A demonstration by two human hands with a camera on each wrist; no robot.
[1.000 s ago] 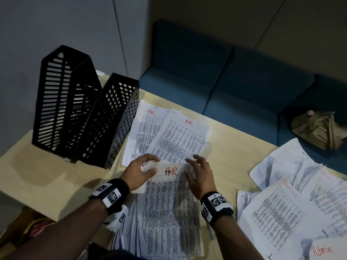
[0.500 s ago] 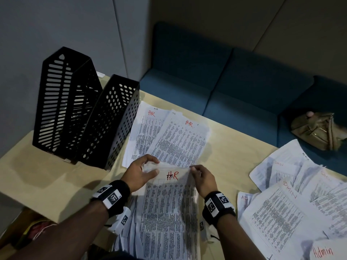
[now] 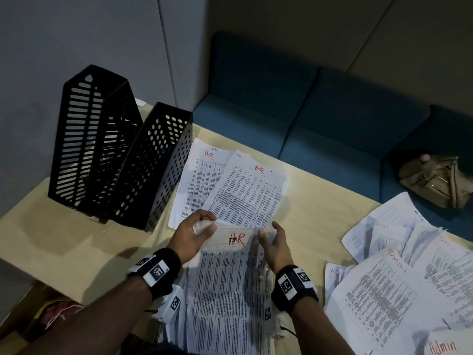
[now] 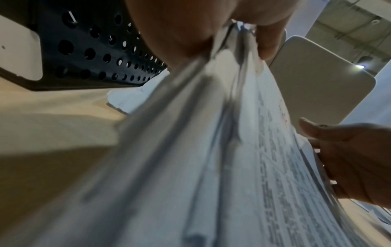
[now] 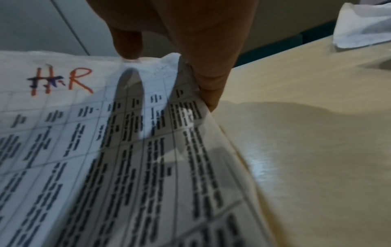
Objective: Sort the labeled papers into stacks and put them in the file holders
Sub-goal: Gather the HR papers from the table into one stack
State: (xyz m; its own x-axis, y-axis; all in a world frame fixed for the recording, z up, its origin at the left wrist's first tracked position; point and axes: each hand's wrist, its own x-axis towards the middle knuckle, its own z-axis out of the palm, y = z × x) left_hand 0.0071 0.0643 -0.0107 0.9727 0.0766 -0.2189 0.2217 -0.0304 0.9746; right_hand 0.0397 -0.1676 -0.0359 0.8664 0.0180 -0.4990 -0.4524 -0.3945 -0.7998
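A stack of printed sheets marked "HR" in red (image 3: 230,290) lies in front of me on the table, hanging over its near edge. My left hand (image 3: 197,231) pinches the stack's top left corner; in the left wrist view that left hand (image 4: 211,25) shows thumb and fingers squeezing several sheets (image 4: 211,150). My right hand (image 3: 273,242) grips the top right edge, with the thumb on the HR stack (image 5: 105,150) and fingers (image 5: 211,80) along its side. Two more HR sheets (image 3: 245,193) lie fanned just beyond. Two black file holders (image 3: 153,165) stand at the left.
Loose sheets marked "Admin" (image 3: 399,285) cover the table's right side. A tan bag (image 3: 435,183) sits on the blue sofa (image 3: 320,119) behind the table. The tall slotted holder (image 3: 94,139) is against the wall. Bare tabletop (image 3: 320,201) shows between the paper groups.
My right hand slid off the top of the HR sheet to its right edge and took hold there. My left hand kept its pinch on the left corner.
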